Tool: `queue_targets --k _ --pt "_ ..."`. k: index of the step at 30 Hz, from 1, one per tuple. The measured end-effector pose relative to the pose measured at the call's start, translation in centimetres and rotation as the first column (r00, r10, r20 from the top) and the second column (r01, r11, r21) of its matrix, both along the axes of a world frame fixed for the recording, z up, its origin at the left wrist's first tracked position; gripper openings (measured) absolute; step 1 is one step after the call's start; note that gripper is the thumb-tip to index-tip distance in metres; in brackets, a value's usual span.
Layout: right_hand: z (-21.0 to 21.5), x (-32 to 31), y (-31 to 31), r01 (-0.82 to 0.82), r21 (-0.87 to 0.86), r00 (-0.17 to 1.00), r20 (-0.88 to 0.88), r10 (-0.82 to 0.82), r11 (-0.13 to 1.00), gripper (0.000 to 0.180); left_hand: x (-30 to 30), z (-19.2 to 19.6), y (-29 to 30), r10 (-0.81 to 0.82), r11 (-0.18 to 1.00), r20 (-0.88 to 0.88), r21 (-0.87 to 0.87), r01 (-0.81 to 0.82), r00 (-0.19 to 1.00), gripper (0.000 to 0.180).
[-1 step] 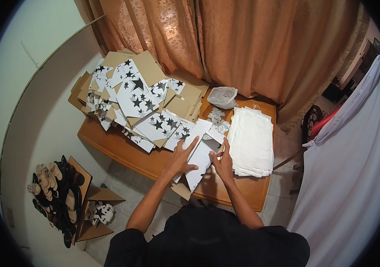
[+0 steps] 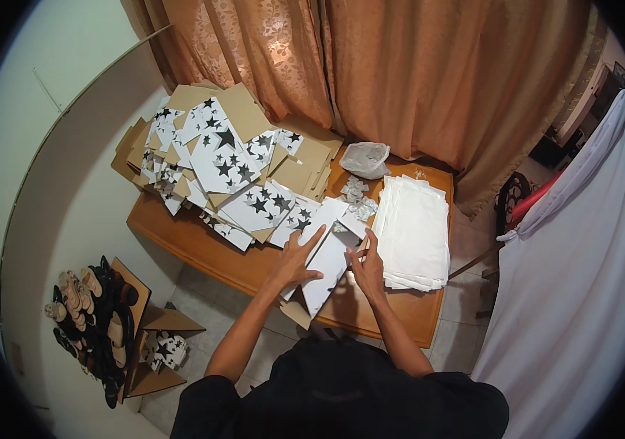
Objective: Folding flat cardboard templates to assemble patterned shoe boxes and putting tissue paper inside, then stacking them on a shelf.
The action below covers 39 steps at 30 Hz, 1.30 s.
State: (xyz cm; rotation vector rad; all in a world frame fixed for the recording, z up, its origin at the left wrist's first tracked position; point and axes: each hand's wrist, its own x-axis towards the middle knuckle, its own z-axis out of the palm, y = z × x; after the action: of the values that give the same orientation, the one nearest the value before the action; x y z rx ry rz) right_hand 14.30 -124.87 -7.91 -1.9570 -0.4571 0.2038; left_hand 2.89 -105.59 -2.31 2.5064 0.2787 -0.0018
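Observation:
A white cardboard box (image 2: pixel 323 274) with dark marks along one edge, partly folded up, stands at the table's front edge between my hands. My left hand (image 2: pixel 296 260) grips its left side, fingers up along the long panel and thumb lower down across it. On the other side my right hand (image 2: pixel 368 265) holds the right edge near a raised end flap, thumb and fingers bent. A brown cardboard flap (image 2: pixel 296 315) juts out below the box, over the table edge. Left of the box lies a heap of flat white cartons (image 2: pixel 228 164) printed with black stars.
White sheets (image 2: pixel 415 230) are stacked on the right of the wooden table (image 2: pixel 203 233). Behind them are a clear plastic container (image 2: pixel 365 159) and small silvery packets (image 2: pixel 356 192). A shoe rack (image 2: pixel 133 322) stands lower left; orange curtains (image 2: pixel 429 73) hang behind, a white cloth (image 2: pixel 547 293) at right.
The box has tilted and shifted slightly to the left and down in my hands. Its inside shows a little more. Both hands keep their hold.

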Motion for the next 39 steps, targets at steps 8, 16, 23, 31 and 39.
queue_targets --k 8,16,23,31,39 --pt "-1.1 2.4 0.8 0.141 -0.069 0.968 0.219 -0.122 0.988 0.028 0.9 -1.7 1.7 -0.118 0.988 -0.060 0.092 0.123 0.991 0.114" --pt "-1.0 3.2 2.8 0.133 -0.069 0.989 0.073 -0.128 0.989 0.044 1.9 -5.4 4.9 -0.168 0.913 -0.152 0.347 0.212 0.974 0.106" --pt "-2.1 3.2 2.1 0.086 -0.064 0.993 -0.077 -0.091 0.994 0.045 1.0 -9.9 2.2 -0.064 0.930 -0.157 0.349 0.116 0.986 0.123" --pt "-6.1 5.5 1.3 -0.116 -0.197 0.911 0.370 0.183 0.974 0.049 2.9 -13.5 2.5 -0.054 0.936 -0.091 0.343 0.082 0.994 0.110" --pt "-9.4 6.0 0.8 -0.436 -0.490 0.760 0.248 0.600 0.755 0.078 3.5 -16.9 2.2 -0.029 0.955 -0.145 0.287 0.070 0.989 0.106"
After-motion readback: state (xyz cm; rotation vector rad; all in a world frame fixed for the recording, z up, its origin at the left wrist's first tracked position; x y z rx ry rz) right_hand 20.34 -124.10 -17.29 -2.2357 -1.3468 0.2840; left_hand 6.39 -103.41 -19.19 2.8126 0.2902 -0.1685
